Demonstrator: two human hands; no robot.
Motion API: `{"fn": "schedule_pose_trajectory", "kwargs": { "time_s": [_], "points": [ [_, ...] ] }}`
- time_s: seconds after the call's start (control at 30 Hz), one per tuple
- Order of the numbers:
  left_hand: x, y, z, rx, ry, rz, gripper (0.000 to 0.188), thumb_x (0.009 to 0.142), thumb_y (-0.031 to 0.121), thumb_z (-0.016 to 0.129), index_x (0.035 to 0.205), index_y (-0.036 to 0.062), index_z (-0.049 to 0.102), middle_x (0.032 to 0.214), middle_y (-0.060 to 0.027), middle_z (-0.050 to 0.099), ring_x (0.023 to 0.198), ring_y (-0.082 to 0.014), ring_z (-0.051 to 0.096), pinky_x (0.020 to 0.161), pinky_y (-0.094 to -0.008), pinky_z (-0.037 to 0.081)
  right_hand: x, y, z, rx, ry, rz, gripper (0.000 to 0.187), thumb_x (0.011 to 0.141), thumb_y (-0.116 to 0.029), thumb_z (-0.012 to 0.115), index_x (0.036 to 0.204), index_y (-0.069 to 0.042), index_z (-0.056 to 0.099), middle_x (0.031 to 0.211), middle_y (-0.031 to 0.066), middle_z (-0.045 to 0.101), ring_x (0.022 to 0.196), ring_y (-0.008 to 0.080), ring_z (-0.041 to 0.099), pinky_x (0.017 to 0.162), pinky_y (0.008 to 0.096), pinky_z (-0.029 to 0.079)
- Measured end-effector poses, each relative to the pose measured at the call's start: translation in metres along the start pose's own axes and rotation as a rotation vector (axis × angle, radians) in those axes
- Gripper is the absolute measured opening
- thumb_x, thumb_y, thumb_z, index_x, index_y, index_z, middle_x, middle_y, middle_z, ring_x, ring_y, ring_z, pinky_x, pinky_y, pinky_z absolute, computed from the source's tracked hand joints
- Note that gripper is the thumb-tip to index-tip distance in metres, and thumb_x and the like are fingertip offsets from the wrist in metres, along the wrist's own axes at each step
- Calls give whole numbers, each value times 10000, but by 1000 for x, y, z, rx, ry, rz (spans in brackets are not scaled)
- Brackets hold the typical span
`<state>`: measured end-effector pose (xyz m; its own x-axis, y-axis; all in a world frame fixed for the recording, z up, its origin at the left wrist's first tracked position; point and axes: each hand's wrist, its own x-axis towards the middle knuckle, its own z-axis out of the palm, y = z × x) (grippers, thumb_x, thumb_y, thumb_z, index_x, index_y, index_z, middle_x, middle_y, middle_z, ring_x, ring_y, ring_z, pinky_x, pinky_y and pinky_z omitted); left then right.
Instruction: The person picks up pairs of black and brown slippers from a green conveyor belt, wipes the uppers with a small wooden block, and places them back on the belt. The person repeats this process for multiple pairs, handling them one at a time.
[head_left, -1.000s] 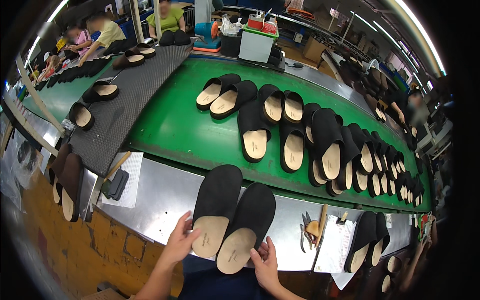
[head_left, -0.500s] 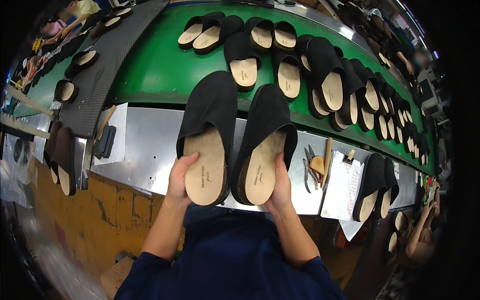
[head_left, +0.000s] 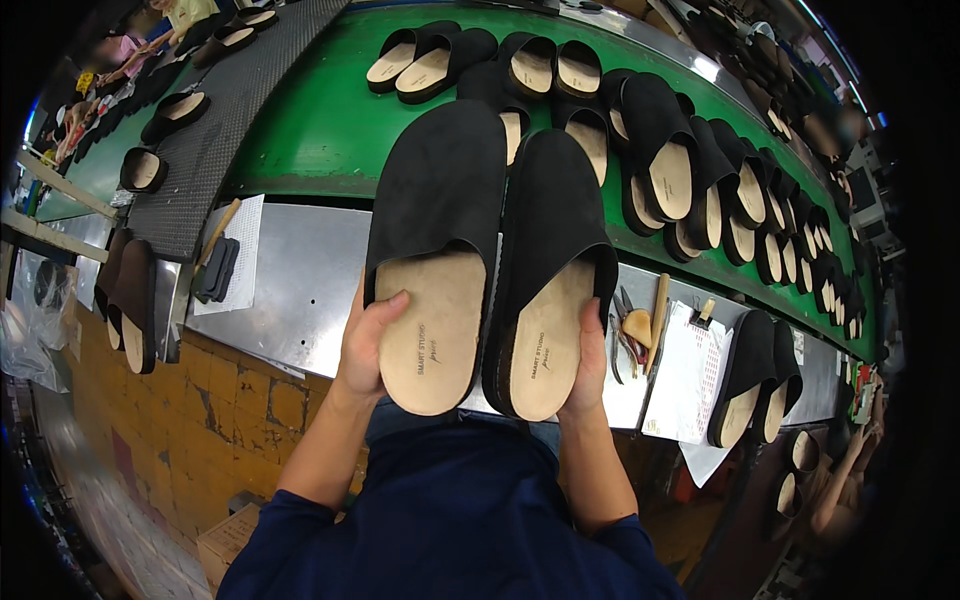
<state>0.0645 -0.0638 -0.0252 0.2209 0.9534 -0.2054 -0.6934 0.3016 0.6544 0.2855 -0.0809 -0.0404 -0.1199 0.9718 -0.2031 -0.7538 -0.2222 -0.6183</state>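
Note:
A black clog with a beige footbed (head_left: 430,330) is gripped along its left heel side by my left hand (head_left: 368,345), thumb on the footbed and fingers hidden beneath. My right hand (head_left: 588,360) holds its mate, a second black clog (head_left: 555,220), by the right heel edge, thumb up along its side. Both are raised in front of my body, toes pointing away and insoles facing me. They sit side by side, close together at the heels. Dark printing marks each footbed.
Many black clogs (head_left: 670,180) stand on the green conveyor belt (head_left: 310,130) ahead. On the metal ledge (head_left: 280,300) lie a paper with a dark block (head_left: 215,270), pliers and a wooden-handled tool (head_left: 657,320), a clipboard (head_left: 688,375) and another black pair (head_left: 745,380). Brown clogs (head_left: 133,300) hang left. Other people work beyond.
Both clogs have come up closer to me and look larger, shifting slightly right. The left one is now turned more squarely toward me. My grip stays the same.

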Motion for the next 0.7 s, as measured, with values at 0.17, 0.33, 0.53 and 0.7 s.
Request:
{"fn": "schedule_pose_trajectory", "kwargs": {
  "time_s": [0.17,0.33,0.53,0.7],
  "points": [
    [-10,4,11,75,-30,133,566,938,166,512,1446,32,302,1296,-182,535,1152,-280,591,956,-400,506,-5,-12,0,37,-80,-18,647,1001,-538,372,1402,-31,398,1315,131,560,1178,256,583,1002,387,482],
    [-4,-3,-13,-43,-135,200,543,1018,445,400,1394,54,413,1274,-126,575,1131,-223,601,941,-380,515,-13,-14,5,302,-271,-254,646,983,-564,400,1398,-70,431,1339,112,555,1183,282,583,1026,395,471],
    [19,-4,4,69,75,13,565,1047,449,285,1330,6,491,1256,-142,603,1113,-220,619,930,-347,518,22,-3,-24,-307,196,-99,622,1043,-472,329,1344,54,474,1324,144,550,1188,188,533,1040,305,390],
    [20,-8,0,106,152,-44,558,1052,429,292,1316,-18,497,1235,-148,614,1061,-220,645,918,-342,524,18,3,-31,-403,214,-76,616,1049,-449,333,1330,80,476,1315,150,554,1190,185,522,1042,300,379]
  ]
}}
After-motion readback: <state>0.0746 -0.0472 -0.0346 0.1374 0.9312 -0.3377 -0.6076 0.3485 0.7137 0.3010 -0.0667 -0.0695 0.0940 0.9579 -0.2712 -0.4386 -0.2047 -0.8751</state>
